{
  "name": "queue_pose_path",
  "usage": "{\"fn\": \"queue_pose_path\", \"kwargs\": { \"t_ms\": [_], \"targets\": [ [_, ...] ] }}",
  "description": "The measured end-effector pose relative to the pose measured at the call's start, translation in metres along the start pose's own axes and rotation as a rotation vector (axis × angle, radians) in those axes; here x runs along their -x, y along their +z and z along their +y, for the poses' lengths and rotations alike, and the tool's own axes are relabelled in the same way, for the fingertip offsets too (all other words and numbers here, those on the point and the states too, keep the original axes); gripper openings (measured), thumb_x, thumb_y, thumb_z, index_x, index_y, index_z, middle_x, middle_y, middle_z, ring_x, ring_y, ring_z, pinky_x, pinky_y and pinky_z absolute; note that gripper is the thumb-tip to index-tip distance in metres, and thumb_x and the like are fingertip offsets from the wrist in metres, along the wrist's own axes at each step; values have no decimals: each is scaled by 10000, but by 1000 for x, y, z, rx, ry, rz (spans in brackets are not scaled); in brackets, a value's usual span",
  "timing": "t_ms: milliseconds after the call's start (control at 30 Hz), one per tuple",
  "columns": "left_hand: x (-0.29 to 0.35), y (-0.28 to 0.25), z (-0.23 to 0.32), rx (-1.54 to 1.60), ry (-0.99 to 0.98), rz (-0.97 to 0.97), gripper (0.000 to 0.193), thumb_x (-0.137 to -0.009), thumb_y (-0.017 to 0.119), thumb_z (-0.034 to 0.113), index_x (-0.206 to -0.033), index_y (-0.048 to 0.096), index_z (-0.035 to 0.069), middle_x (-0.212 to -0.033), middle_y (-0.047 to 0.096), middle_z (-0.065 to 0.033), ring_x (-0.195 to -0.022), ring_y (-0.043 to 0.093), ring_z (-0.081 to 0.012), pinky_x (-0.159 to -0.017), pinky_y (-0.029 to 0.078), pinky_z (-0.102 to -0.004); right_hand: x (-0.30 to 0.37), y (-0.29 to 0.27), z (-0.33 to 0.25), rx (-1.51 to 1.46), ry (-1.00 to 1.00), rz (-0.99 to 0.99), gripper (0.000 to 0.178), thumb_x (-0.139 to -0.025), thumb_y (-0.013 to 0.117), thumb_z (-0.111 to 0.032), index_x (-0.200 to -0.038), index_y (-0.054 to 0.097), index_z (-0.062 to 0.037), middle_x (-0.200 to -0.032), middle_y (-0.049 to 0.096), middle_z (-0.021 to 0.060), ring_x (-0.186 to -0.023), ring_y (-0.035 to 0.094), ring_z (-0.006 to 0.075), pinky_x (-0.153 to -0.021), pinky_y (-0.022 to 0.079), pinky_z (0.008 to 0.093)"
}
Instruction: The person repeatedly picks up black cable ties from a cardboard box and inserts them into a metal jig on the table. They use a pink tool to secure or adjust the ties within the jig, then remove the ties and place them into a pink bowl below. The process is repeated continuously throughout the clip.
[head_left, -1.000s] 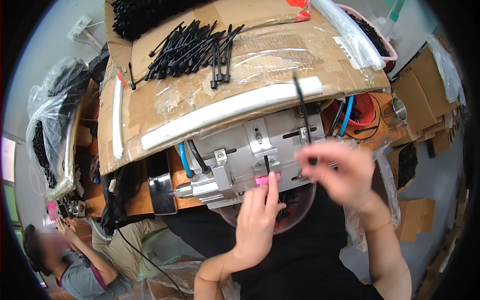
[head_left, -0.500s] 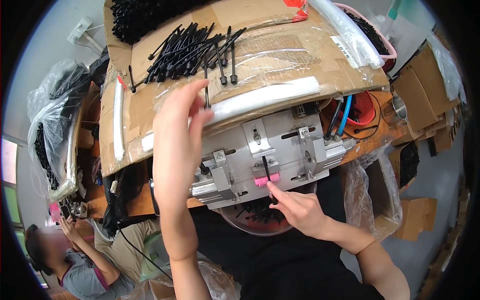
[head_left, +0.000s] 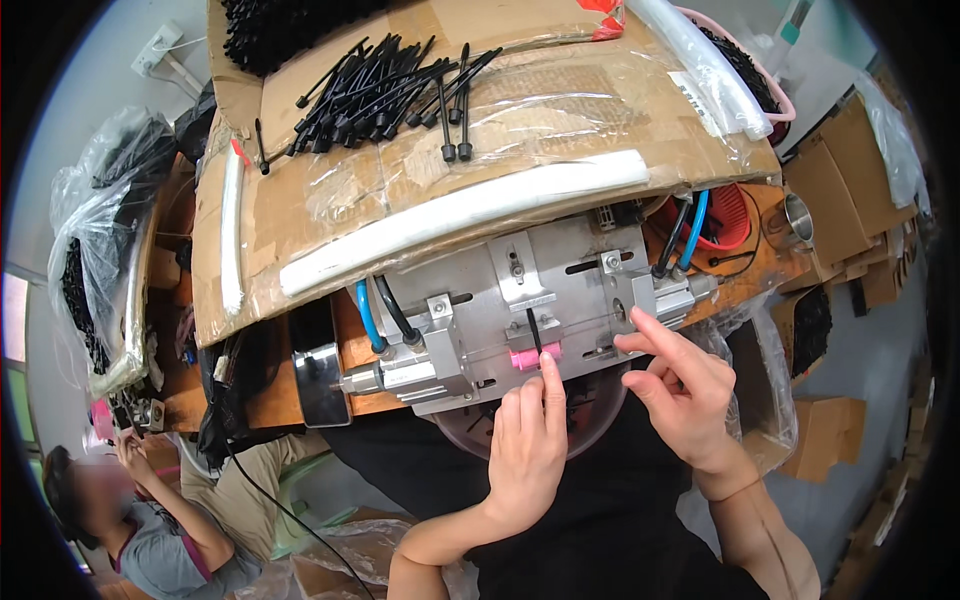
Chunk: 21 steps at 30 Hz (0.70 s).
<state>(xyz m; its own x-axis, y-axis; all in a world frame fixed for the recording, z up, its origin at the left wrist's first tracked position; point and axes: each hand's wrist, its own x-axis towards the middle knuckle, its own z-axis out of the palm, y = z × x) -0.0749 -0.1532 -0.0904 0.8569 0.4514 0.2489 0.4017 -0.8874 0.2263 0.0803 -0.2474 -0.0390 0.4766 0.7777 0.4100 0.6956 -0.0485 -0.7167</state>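
Observation:
A thin black pin [head_left: 533,325] with a thick end lies across a pink block [head_left: 523,359] at the front middle of a metal clamping fixture [head_left: 490,280]. My left hand [head_left: 528,455] is just in front of it, its index fingertip on the pin's lower end at the block. Its other fingers are curled and the thumb is hidden. My right hand [head_left: 690,390] hovers over the fixture's right front, fingers apart and bent, with nothing visible in them. A loose pile of similar black pins [head_left: 370,95] lies on cardboard [head_left: 560,110] beyond the fixture.
Cylinders with blue and black hoses [head_left: 365,315] flank the fixture. Below its front edge sits a clear bowl [head_left: 590,410]. A red basket [head_left: 730,220] and metal cup [head_left: 797,215] stand at right. Another person [head_left: 170,520] works at far left.
My left hand has come from the cardboard, where it held a black pin, down to the pink block. My right hand has left the block and moved right, its fingers opening.

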Motion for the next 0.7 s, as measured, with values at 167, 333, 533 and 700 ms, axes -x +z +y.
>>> {"fn": "queue_pose_path", "kwargs": {
  "t_ms": [167,333,533,700],
  "targets": [
    [-4,-6,-4,11,39,-45,698,-763,600,-23,-1423,384,-99,-1064,524,-123,-912,536,-237,-814,477,-317,2,3,5,8,3,55,562,-758,813,-105,-1276,618,-4,-926,730,101,-474,481,83,-447,398,223],
    [-8,-20,-15,114,72,-31,675,-776,584,-38,-1421,393,-90,-1063,527,-137,-920,538,-260,-840,482,-329,-22,6,2,59,-169,5,536,-757,801,-69,-1258,623,0,-921,713,113,-531,558,172,-474,444,259],
    [-125,-83,-94,11,-53,431,382,-817,507,-122,-1160,607,13,-1013,550,-168,-976,530,-337,-873,436,-425,-159,40,-1,394,-556,118,152,-831,641,-69,-976,662,-29,-829,666,120,-705,686,282,-571,529,360],
    [-199,-96,-163,184,-68,375,345,-788,527,-134,-1085,634,5,-1026,563,-170,-918,628,-313,-811,508,-414,-244,61,-2,745,-656,-257,121,-795,596,-26,-906,627,-61,-832,615,90,-813,657,301,-680,523,415]
  ]
}}
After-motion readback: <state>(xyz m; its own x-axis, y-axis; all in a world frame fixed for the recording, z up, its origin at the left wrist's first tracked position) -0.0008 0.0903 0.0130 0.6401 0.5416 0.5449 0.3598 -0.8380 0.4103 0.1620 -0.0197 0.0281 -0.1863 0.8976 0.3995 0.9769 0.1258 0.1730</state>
